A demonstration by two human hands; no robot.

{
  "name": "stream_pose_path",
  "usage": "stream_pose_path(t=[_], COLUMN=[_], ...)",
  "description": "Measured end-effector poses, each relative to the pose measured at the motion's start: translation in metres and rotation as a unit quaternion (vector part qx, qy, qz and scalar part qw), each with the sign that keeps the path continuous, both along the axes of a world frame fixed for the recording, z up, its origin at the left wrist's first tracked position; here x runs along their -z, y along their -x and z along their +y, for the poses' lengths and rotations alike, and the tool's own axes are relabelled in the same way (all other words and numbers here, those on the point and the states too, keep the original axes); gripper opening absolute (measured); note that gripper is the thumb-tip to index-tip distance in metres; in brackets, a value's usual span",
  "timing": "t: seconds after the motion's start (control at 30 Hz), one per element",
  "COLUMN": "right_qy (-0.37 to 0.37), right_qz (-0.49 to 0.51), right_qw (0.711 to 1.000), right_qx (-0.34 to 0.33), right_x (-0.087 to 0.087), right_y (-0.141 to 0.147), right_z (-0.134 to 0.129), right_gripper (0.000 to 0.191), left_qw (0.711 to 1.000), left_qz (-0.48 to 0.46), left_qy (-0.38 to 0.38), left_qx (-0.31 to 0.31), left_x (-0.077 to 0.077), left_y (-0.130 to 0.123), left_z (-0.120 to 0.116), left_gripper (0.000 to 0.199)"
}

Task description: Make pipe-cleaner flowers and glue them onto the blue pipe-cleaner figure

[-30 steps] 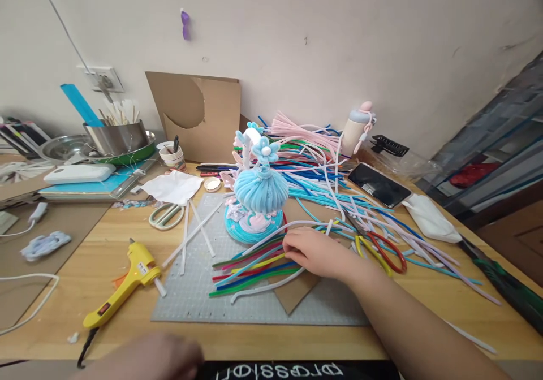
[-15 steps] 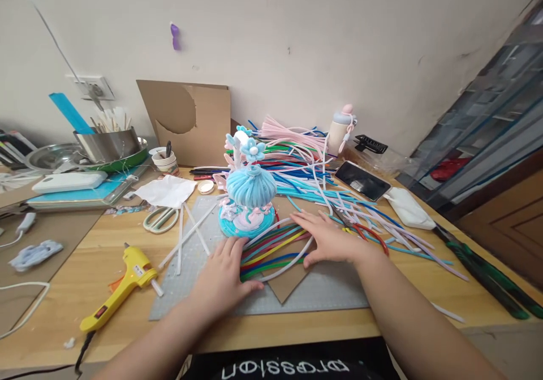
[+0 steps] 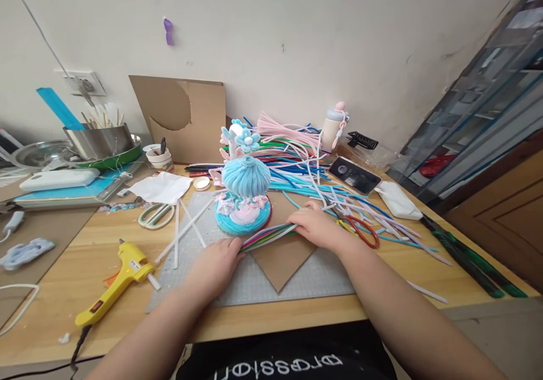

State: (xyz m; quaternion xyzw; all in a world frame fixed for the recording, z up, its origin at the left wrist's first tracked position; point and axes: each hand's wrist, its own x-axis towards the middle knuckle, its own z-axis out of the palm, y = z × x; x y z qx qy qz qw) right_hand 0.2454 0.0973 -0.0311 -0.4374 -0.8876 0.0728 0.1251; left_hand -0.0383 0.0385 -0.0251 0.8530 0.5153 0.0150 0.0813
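Observation:
A bundle of colored pipe cleaners [image 3: 269, 235] stretches between my two hands, gathered close together. My left hand [image 3: 224, 260] is closed around its left end. At the other end, my right hand [image 3: 313, 225] wraps its fingers round the strands. Under the bundle lies a brown cardboard piece [image 3: 280, 267], one corner pointing toward me, on the grey cutting mat [image 3: 326, 281]. Just behind the bundle stands a blue fuzzy lantern-like ornament [image 3: 246, 177] with flowers on top and a round blue base.
A yellow glue gun [image 3: 123, 278] and white-handled scissors [image 3: 156, 216] lie to the left. Red-handled pliers [image 3: 365, 234] rest right of my right hand. Loose pipe cleaners [image 3: 292, 171] pile up at the back. A phone [image 3: 354, 175] and a bottle [image 3: 335, 128] sit back right.
My hands have closed on the spread pipe cleaners and drawn them into a narrow bundle. More of the cardboard shows in front. The phone screen has lit up.

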Motion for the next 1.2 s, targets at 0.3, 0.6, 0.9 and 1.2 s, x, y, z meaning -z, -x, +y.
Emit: stream_pose_path(t=[0.3, 0.6, 0.9, 1.2], right_qy=[-0.133, -0.103, -0.008, -0.027], right_qz=[0.131, 0.171, 0.035, 0.052], right_qw=[0.967, 0.978, 0.998, 0.997], right_qx=[0.174, -0.061, -0.051, -0.048], right_x=[-0.003, -0.010, 0.003, 0.008], right_y=[-0.033, 0.031, 0.052, 0.052], right_z=[0.015, -0.012, -0.012, -0.013], right_gripper=[0.049, 0.025, 0.011, 0.017], left_qw=[1.000, 0.999, 0.995, 0.996], left_qz=[0.012, -0.008, 0.017, -0.017], left_qy=[0.005, 0.007, -0.026, -0.022], left_qx=[0.026, 0.047, 0.096, 0.088], left_x=[-0.003, -0.007, -0.006, -0.008], left_y=[0.007, 0.006, 0.003, 0.003], left_z=[-0.002, -0.007, -0.009, -0.008], left_gripper=[0.020, 0.024, 0.052, 0.042])
